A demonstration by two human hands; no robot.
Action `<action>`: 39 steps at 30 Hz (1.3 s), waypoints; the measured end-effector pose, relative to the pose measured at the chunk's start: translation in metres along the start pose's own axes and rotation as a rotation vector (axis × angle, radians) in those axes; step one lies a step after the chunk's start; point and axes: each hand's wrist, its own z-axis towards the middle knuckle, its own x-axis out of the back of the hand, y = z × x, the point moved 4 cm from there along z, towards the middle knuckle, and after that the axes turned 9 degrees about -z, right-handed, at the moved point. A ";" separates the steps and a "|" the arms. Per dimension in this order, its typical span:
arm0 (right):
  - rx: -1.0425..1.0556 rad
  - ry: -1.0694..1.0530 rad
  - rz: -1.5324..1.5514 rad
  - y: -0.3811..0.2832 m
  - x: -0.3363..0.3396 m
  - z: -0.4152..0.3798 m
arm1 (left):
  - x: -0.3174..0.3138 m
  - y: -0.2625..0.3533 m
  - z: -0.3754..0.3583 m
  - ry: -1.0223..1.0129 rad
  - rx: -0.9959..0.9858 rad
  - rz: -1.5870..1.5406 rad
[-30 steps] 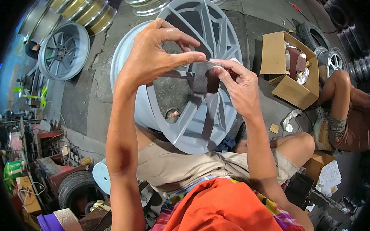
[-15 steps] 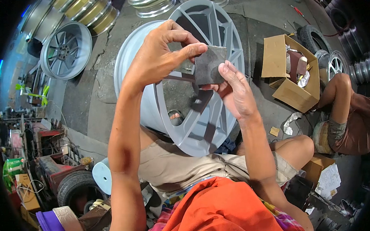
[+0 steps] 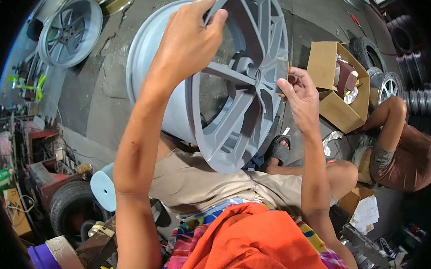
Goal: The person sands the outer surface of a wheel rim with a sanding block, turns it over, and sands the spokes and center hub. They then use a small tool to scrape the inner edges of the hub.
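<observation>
A large grey spoked wheel rim [image 3: 229,152] stands upright, tilted, in front of my lap. My left hand [image 3: 193,40] is at the rim's upper left edge, its thumb and fingers closed round the edge. On the other side my right hand [image 3: 299,95] pinches a thin grey sanding sheet [image 3: 282,75] between thumb and fingers, seen nearly edge-on. The sheet is beside the right side of the rim's face, close to the hub. Whether it touches the spokes is hard to tell.
An open cardboard box [image 3: 344,109] stands at the right, near a seated person [image 3: 407,157]. Another rim [image 3: 71,32] lies at the upper left. A black tyre [image 3: 80,212] and a pale blue round object [image 3: 103,189] are at the lower left.
My left hand has let go of the sheet and taken hold of the rim's edge. My right hand has carried the sheet rightward, and the rim now faces more to the right.
</observation>
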 end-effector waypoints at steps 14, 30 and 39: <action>0.826 -0.226 -1.223 -0.022 -0.025 0.051 | -0.008 0.000 0.018 0.037 -0.166 -0.364; 0.720 -0.398 -1.517 -0.043 -0.045 0.061 | -0.002 0.003 0.006 0.013 -0.141 -0.388; 0.671 -0.520 -1.437 -0.030 -0.010 0.038 | 0.007 -0.016 0.010 0.011 -0.119 -0.360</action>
